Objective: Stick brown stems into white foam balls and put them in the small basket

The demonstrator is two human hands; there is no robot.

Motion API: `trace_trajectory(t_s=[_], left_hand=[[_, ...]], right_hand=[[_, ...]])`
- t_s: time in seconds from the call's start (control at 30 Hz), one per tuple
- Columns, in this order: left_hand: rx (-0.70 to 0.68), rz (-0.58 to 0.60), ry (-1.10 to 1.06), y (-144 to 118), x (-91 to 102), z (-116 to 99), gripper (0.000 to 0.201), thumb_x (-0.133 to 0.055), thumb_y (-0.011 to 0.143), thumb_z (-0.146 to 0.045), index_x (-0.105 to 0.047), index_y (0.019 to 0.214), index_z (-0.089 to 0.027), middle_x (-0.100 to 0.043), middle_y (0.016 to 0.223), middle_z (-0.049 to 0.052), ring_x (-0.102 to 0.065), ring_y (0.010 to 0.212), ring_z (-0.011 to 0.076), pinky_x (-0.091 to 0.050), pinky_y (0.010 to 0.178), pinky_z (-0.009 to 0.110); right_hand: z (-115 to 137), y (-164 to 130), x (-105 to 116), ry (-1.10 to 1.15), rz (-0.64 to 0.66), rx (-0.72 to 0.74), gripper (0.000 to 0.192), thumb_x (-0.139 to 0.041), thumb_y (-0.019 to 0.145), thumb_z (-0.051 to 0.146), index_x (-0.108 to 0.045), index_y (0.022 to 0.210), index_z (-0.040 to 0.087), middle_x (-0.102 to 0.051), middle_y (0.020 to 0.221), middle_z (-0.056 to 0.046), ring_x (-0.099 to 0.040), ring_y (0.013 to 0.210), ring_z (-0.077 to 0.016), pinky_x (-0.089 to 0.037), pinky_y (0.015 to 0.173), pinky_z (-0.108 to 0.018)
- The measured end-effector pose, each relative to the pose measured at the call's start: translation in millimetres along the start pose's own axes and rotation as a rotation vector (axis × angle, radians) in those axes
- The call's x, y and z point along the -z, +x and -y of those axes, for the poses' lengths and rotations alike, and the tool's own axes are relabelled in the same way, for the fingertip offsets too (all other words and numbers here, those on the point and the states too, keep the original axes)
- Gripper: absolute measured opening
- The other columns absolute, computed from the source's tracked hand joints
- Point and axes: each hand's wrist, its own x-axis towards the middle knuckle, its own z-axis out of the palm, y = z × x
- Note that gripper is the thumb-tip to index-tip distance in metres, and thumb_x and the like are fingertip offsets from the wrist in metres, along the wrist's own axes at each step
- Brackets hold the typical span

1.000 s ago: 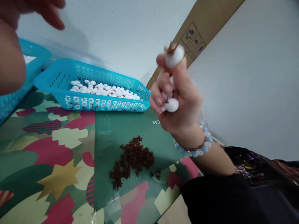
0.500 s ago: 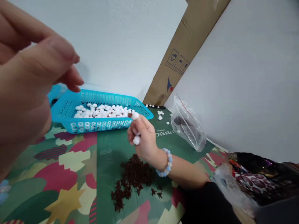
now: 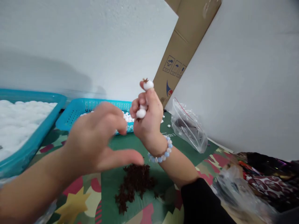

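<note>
The right hand (image 3: 148, 119) was raised above the table (image 3: 77, 199), fingers curled shut on white balls: one ball (image 3: 148, 84), capped by a brown star-shaped piece, sat pinched at the fingertips, and a second ball (image 3: 141, 113) showed lower in the fist; whether more lay inside could not be told. The left hand (image 3: 98, 144) hovered open and blurred, gripping nothing, above one pile of brown star pieces (image 3: 134, 183). Two blue baskets stood behind: the near basket (image 3: 30, 146) at the left, filled with white, and the far basket (image 3: 77, 113), holding many white balls; one clear bag (image 3: 189, 129) lay at the right; one cardboard box (image 3: 182, 59) leaned on the wall.
</note>
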Motion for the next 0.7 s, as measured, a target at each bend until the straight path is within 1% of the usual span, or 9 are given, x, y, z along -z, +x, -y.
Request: trace_trajectory(t_s=[0.07, 0.1, 0.2, 0.27, 0.3, 0.37, 0.5, 0.6, 0.7], left_hand=[[-0.228, 0.043, 0.055, -0.7, -7.5, -11.3, 0.036, -0.034, 0.063, -0.053, -0.037, 0.058, -0.017, -0.044, 0.055, -0.001, -0.042, 0.05, 0.0078, -0.037, 0.039, 0.018], [-0.279, 0.064, 0.071, -1.7, -10.9, -16.2, 0.034, -0.036, 0.064, -0.049, -0.038, 0.061, -0.016, -0.045, 0.056, 0.0, -0.044, 0.05, 0.0087, -0.039, 0.039, 0.019], [-0.316, 0.09, 0.143, -5.5, -18.0, -31.9, 0.023, -0.042, 0.067, -0.035, -0.043, 0.068, -0.012, -0.051, 0.057, 0.003, -0.05, 0.052, 0.0132, -0.044, 0.043, 0.024], [-0.334, 0.084, 0.231, -6.9, -19.5, -41.6, 0.014, -0.046, 0.066, -0.022, -0.044, 0.072, -0.009, -0.054, 0.059, 0.005, -0.053, 0.053, 0.0161, -0.045, 0.044, 0.027], [-0.312, 0.089, 0.249, -6.8, -19.4, -45.2, 0.011, -0.046, 0.066, -0.016, -0.045, 0.073, -0.008, -0.055, 0.06, 0.006, -0.053, 0.054, 0.0168, -0.045, 0.046, 0.027], [-0.194, 0.122, 0.187, -4.6, -17.4, -47.4, 0.004, -0.042, 0.066, -0.011, -0.045, 0.069, -0.01, -0.054, 0.058, 0.005, -0.053, 0.053, 0.0144, -0.045, 0.045, 0.023], [0.045, 0.191, -0.026, 5.4, -8.7, -31.7, 0.013, -0.037, 0.067, -0.014, -0.043, 0.056, -0.016, -0.048, 0.045, -0.004, -0.047, 0.037, 0.0051, -0.036, 0.031, 0.012], [0.172, 0.119, 0.011, 10.8, -1.5, -14.3, 0.01, -0.04, 0.064, -0.019, -0.043, 0.055, -0.017, -0.047, 0.043, -0.006, -0.045, 0.035, 0.0041, -0.031, 0.029, 0.012], [0.294, 0.069, 0.084, 10.8, 1.3, -7.1, 0.007, -0.045, 0.059, -0.02, -0.041, 0.054, -0.018, -0.044, 0.044, -0.006, -0.044, 0.037, 0.0057, -0.03, 0.03, 0.015]], right_hand=[[6.3, 10.4, -2.5, -0.047, -0.116, 0.016, 0.011, -0.029, 0.073, 0.026, -0.038, 0.07, 0.019, -0.023, 0.046, 0.008, -0.028, 0.032, -0.0007, -0.02, 0.03, -0.011], [8.2, 14.4, -4.0, -0.067, -0.147, 0.023, 0.012, -0.028, 0.073, 0.026, -0.038, 0.071, 0.019, -0.022, 0.047, 0.007, -0.028, 0.033, -0.0005, -0.02, 0.031, -0.011], [8.6, 23.2, -9.8, -0.096, -0.159, 0.033, 0.015, -0.025, 0.074, 0.027, -0.038, 0.073, 0.019, -0.02, 0.05, 0.007, -0.028, 0.034, 0.0002, -0.022, 0.034, -0.011], [6.1, 28.9, -13.6, -0.077, -0.167, 0.004, 0.017, -0.025, 0.074, 0.029, -0.038, 0.074, 0.018, -0.02, 0.051, 0.006, -0.028, 0.035, 0.0006, -0.022, 0.035, -0.011], [4.5, 32.1, -15.2, -0.058, -0.185, -0.015, 0.017, -0.025, 0.074, 0.029, -0.038, 0.075, 0.018, -0.02, 0.051, 0.006, -0.028, 0.035, 0.0009, -0.022, 0.035, -0.011], [1.2, 38.1, -17.5, -0.023, -0.233, -0.058, 0.018, -0.025, 0.074, 0.029, -0.038, 0.077, 0.017, -0.02, 0.052, 0.006, -0.028, 0.035, 0.0012, -0.021, 0.035, -0.01], [-4.9, 41.0, -20.2, -0.04, -0.292, -0.159, 0.018, -0.026, 0.075, 0.028, -0.038, 0.077, 0.015, -0.022, 0.052, 0.007, -0.027, 0.033, 0.0015, -0.022, 0.033, -0.011], [-9.0, 34.2, -22.0, -0.093, -0.285, -0.237, 0.017, -0.027, 0.076, 0.026, -0.04, 0.077, 0.015, -0.022, 0.05, 0.007, -0.026, 0.03, 0.001, -0.021, 0.032, -0.011], [-11.6, 28.3, -23.1, -0.139, -0.28, -0.276, 0.017, -0.028, 0.075, 0.026, -0.041, 0.077, 0.014, -0.022, 0.048, 0.007, -0.025, 0.03, 0.001, -0.021, 0.031, -0.011]])
